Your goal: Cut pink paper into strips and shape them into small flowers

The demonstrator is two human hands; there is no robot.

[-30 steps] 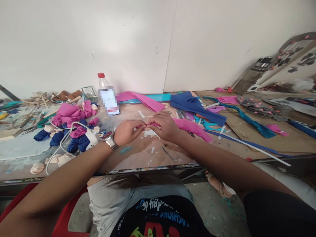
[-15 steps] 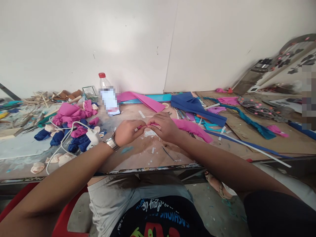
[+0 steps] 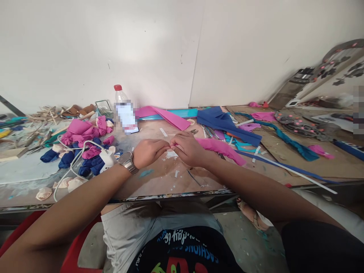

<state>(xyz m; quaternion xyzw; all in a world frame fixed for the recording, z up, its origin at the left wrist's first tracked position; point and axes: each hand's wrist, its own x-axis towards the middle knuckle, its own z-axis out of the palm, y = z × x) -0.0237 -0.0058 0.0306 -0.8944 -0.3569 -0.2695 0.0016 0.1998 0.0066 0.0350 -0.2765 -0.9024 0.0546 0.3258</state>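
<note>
Both hands meet over the middle of the wooden table. My left hand, with a metal watch at the wrist, pinches the near end of a long pink foam strip. My right hand is closed on the same end, fingertips touching those of the left. The strip trails away to the right behind my right wrist. White scraps lie on the table just under the hands.
A heap of pink and blue foam buds with a white glue gun and its cord lies left. A plastic bottle stands behind. Blue foam sheets, teal strips and a long white strip lie right. The table's front edge runs near my lap.
My fingertips have drawn closer together on the strip's end, and less pink shows between them. The arms and the rest of the table are as before.
</note>
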